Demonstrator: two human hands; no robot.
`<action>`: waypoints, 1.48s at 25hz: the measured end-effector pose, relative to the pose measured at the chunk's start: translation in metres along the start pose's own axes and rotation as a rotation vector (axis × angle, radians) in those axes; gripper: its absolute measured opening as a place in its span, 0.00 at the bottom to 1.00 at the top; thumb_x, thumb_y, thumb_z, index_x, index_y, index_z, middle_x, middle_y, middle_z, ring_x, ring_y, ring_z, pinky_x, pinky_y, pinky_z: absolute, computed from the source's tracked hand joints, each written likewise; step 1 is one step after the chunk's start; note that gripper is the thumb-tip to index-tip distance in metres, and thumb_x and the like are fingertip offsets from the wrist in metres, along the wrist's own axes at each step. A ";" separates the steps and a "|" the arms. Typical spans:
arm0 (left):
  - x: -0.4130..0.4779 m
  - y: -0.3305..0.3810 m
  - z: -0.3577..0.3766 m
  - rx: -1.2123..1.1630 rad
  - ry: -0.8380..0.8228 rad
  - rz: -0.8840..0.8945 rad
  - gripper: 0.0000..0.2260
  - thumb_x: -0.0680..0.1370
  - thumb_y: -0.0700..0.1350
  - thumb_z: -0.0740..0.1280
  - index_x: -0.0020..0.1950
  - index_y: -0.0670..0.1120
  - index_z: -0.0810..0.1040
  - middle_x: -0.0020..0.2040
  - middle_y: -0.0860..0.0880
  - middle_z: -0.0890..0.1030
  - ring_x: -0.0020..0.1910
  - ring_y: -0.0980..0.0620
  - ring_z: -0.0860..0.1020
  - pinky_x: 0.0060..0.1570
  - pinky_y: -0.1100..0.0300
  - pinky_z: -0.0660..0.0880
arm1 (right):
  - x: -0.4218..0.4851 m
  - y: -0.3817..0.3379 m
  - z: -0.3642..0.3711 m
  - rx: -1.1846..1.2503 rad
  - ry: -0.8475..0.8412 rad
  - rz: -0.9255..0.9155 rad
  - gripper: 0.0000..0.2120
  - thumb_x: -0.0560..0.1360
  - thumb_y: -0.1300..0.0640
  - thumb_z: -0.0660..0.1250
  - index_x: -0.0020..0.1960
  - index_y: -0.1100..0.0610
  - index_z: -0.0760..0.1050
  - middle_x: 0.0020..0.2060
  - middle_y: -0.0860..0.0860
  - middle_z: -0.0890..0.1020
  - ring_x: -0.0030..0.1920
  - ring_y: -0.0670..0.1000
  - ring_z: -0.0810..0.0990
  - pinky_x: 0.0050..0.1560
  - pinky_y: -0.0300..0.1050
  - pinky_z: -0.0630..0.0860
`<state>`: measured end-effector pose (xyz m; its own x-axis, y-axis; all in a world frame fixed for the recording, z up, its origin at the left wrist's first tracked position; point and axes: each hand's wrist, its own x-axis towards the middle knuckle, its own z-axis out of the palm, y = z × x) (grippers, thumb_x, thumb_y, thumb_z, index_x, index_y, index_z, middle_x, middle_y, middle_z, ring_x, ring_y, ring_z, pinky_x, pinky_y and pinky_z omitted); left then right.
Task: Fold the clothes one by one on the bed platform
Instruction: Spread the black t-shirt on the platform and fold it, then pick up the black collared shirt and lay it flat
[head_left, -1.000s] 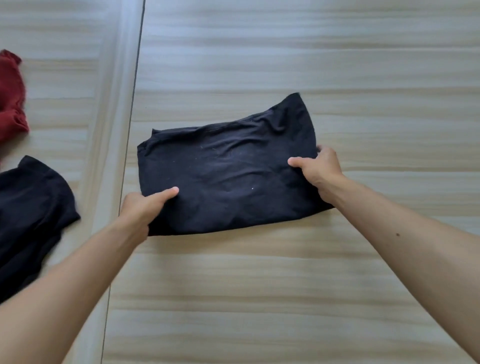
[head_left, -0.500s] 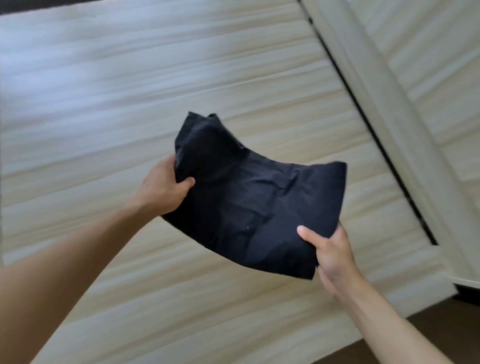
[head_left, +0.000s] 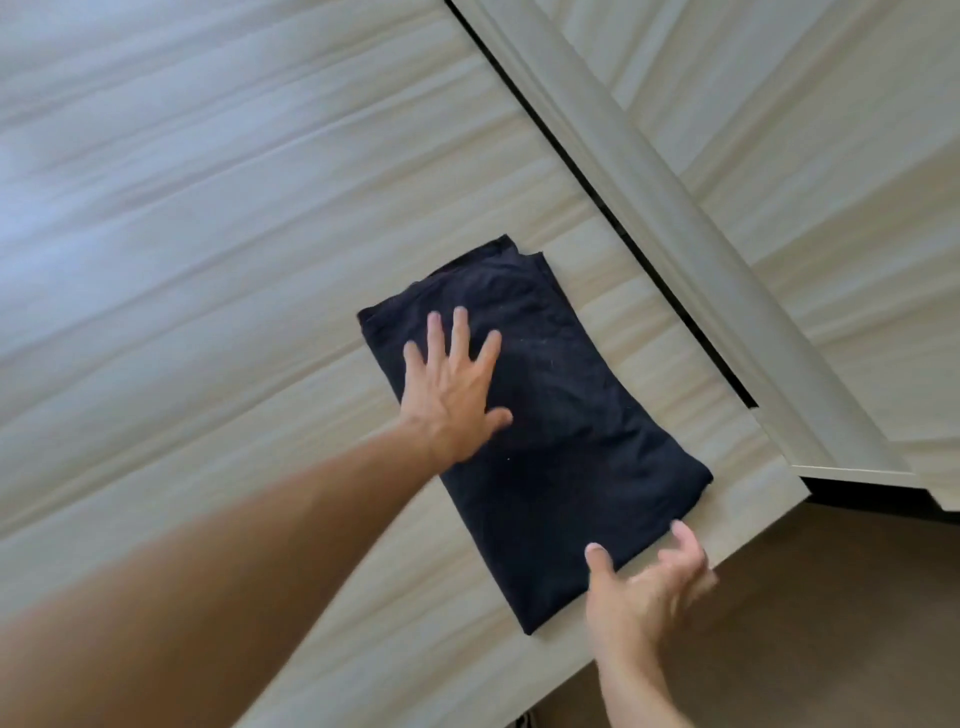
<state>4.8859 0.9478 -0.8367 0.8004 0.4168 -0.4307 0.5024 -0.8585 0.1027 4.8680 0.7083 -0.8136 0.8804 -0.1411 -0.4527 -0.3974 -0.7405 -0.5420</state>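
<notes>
Folded black garment (head_left: 540, 431), flat near platform (head_left: 208, 312) corner; left hand (head_left: 452, 389) spread pressing it smooth, right hand (head_left: 644, 592) open at its edge, gripping nothing

We see one black garment (head_left: 550, 431) folded into a compact, roughly rectangular stack, lying flat on the pale wood-grain bed platform (head_left: 208, 260) close to its near edge. Its cloth is dark and plain, with soft creases and a few stray layers showing at its far corner. Our left hand (head_left: 452, 389) lies spread and flat on its far-left part; its near corner sits just beyond our right hand (head_left: 649, 587), whose fingers are loosely open at the edge.
</notes>
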 end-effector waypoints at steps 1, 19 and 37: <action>-0.003 0.010 0.015 -0.022 -0.077 -0.013 0.49 0.73 0.70 0.65 0.82 0.53 0.41 0.82 0.40 0.37 0.80 0.31 0.37 0.74 0.29 0.51 | 0.002 -0.003 0.005 -0.083 0.016 -0.172 0.46 0.66 0.60 0.81 0.75 0.52 0.59 0.67 0.58 0.65 0.66 0.61 0.70 0.63 0.62 0.73; -0.220 -0.150 0.004 -0.371 0.188 -0.303 0.38 0.82 0.57 0.60 0.83 0.50 0.40 0.84 0.43 0.42 0.82 0.42 0.36 0.80 0.46 0.41 | -0.153 -0.152 0.098 -0.563 -0.524 -0.948 0.37 0.77 0.48 0.69 0.80 0.51 0.56 0.82 0.51 0.46 0.81 0.55 0.50 0.80 0.56 0.52; -0.686 -0.526 0.233 -0.563 -0.234 -1.316 0.54 0.72 0.65 0.72 0.82 0.51 0.37 0.83 0.44 0.38 0.81 0.35 0.43 0.71 0.32 0.60 | -0.615 -0.070 0.355 -0.697 -1.051 -1.263 0.34 0.75 0.53 0.71 0.78 0.54 0.61 0.75 0.54 0.62 0.76 0.55 0.64 0.74 0.50 0.64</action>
<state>3.9959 1.0440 -0.8043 -0.3759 0.6912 -0.6172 0.9211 0.3518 -0.1669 4.2625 1.0803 -0.7481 -0.0959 0.9077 -0.4084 0.7394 -0.2097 -0.6397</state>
